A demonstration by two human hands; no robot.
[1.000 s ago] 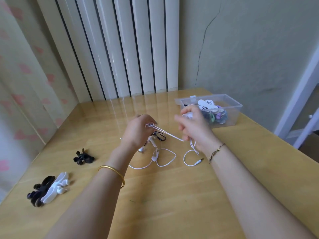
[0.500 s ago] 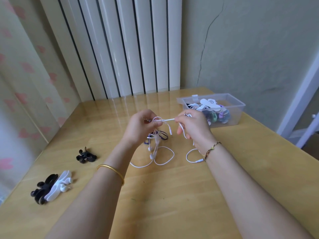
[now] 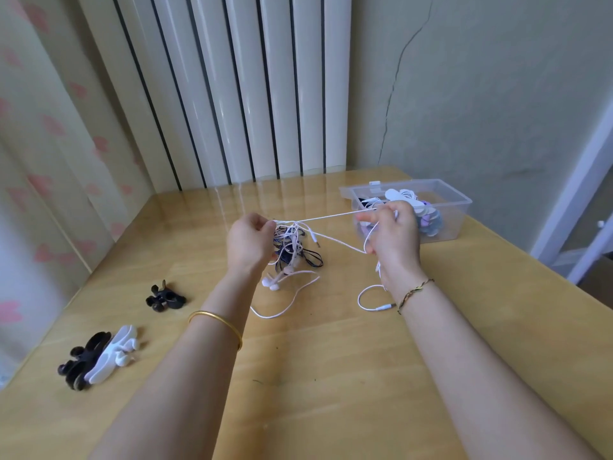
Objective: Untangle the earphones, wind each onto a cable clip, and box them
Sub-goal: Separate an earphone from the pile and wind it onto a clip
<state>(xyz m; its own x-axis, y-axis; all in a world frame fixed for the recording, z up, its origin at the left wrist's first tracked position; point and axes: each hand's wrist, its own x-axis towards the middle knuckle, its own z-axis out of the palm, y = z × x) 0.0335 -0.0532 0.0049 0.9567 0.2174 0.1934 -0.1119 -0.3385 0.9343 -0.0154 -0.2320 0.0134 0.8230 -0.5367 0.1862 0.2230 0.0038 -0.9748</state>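
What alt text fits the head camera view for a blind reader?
At a table, the left hand grips a tangle of earphones while the right hand holds a white cable taut. Cable clips lie left; a clear box sits right.

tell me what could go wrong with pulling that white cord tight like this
The right hand pulls the white cord taut from the tangle that the left hand grips; pulling harder may cinch the knot or strain the thin cord. The right hand works close to the clear box and could knock it.
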